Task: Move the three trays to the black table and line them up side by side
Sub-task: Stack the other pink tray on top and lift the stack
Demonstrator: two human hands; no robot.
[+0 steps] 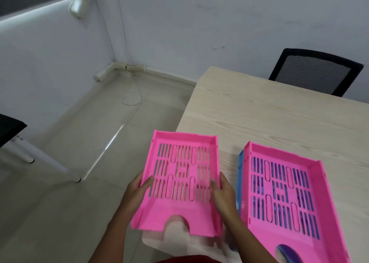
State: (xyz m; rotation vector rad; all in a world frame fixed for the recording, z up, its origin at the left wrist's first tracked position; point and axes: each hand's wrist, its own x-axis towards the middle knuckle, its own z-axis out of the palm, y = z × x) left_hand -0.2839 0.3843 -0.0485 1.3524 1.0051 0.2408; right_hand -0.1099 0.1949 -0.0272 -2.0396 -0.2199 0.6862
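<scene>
I hold a pink slotted tray (180, 208) in the air over the left edge of the light wooden table (269, 118). My left hand (137, 192) grips its left wall and my right hand (223, 192) grips its right wall. A second pink tray (283, 218) lies on the wooden table to the right, stacked on a blue tray (240, 174) whose edge shows along its left side. A corner of the black table (10, 126) shows at the far left, across a strip of floor.
A black mesh chair (317, 70) stands behind the wooden table at the right. The black table's white legs (40, 158) reach the tiled floor. A white cable (133, 98) lies on the floor near the wall corner.
</scene>
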